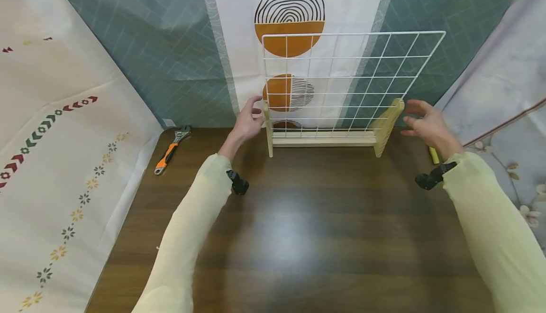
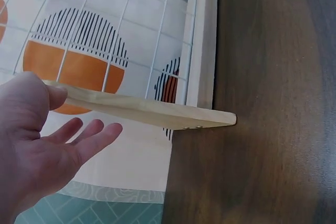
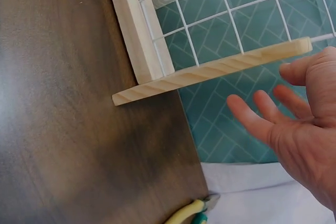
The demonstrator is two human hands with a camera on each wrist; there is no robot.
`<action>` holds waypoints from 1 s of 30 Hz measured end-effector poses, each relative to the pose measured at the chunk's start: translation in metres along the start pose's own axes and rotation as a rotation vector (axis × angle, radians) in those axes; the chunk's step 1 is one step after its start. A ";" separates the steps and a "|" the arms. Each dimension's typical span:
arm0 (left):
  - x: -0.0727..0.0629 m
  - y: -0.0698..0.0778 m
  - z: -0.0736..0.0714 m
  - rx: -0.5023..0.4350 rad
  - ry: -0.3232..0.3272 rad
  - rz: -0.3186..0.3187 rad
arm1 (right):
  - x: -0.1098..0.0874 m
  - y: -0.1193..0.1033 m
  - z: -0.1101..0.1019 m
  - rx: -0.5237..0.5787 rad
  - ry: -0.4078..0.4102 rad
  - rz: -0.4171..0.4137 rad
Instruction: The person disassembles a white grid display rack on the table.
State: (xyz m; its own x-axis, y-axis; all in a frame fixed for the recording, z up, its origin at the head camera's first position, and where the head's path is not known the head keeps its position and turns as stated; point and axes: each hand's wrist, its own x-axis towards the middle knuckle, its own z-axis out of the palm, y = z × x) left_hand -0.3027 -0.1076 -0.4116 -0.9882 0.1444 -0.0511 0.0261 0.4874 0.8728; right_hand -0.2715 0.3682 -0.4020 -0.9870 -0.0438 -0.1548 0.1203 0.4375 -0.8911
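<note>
A white wire grid (image 1: 341,77) stands upright in a pale wooden frame at the table's back edge. The frame has a left side board (image 2: 147,109), a right side board (image 3: 210,73) and a crossbar (image 1: 324,139) low between them. My left hand (image 1: 247,123) is beside the left board, its thumb at the board's upper end; whether it touches I cannot tell. The other fingers are loosely bent, apart from the wood. On the opposite side, my right hand (image 1: 428,124) hovers just outside the right board, fingers spread and holding nothing.
An adjustable wrench (image 1: 172,149) with orange and black handle lies at the table's (image 1: 298,237) left edge. Pliers (image 3: 191,211) with yellow and green handles are near the right edge. Patterned cloth (image 1: 170,57) hangs behind and at both sides.
</note>
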 end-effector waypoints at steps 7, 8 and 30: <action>0.009 0.011 0.004 0.080 0.038 0.068 | 0.009 -0.009 0.003 -0.065 0.078 -0.089; 0.009 0.013 0.005 0.082 0.034 0.070 | 0.009 -0.010 0.003 -0.074 0.084 -0.096; 0.004 0.008 0.008 0.164 0.085 0.095 | 0.011 -0.014 0.013 -0.102 0.041 -0.133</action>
State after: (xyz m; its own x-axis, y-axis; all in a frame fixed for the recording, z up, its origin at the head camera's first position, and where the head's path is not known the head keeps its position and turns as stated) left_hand -0.3057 -0.0963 -0.4090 -0.9890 0.1272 0.0750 0.1376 0.6100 0.7803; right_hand -0.2828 0.3498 -0.3971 -0.9973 -0.0715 -0.0195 -0.0206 0.5196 -0.8542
